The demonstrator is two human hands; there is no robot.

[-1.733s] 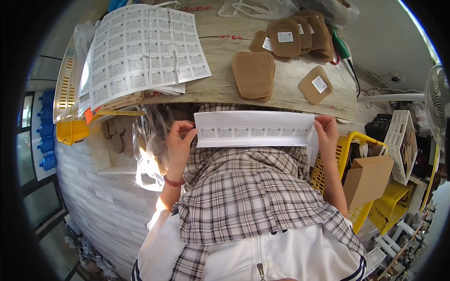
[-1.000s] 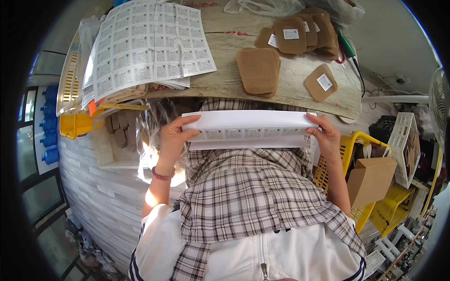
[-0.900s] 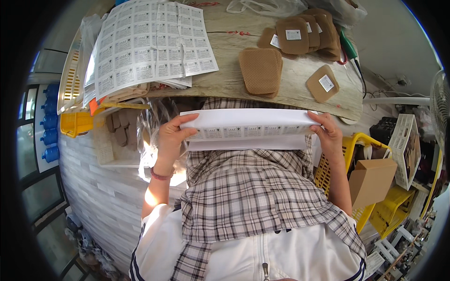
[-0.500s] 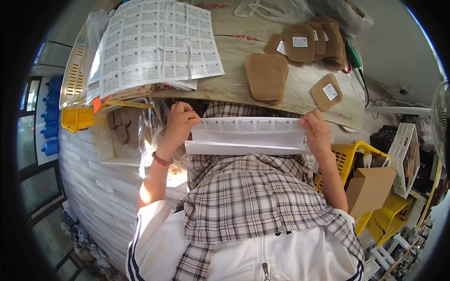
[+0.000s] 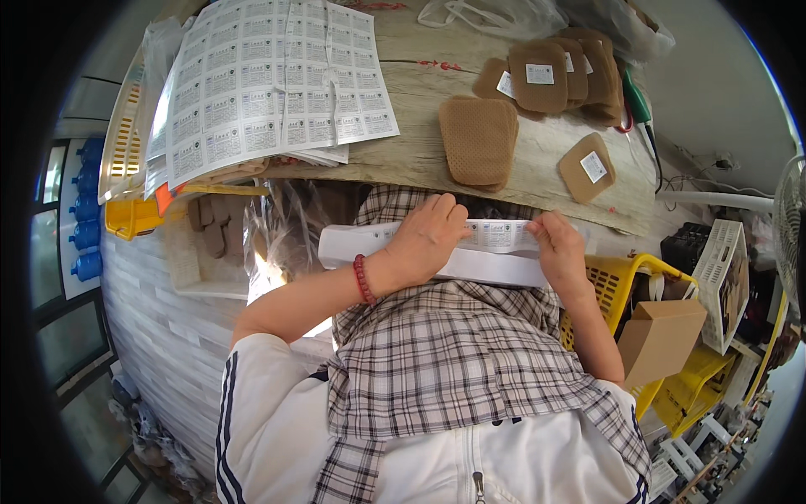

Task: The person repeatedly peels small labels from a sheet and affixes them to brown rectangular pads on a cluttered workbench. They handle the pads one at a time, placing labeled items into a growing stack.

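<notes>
Though folded, sheet [image 5: 495, 265] under left hand [image 5: 431, 239].

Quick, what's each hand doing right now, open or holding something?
Left hand: closed, fingers curled at the middle of the label strip.
Right hand: closed, pinching the label strip near its right end.

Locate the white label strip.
Head view, centre: the white label strip is held by the left hand and right hand, pictured just below the table.
</notes>
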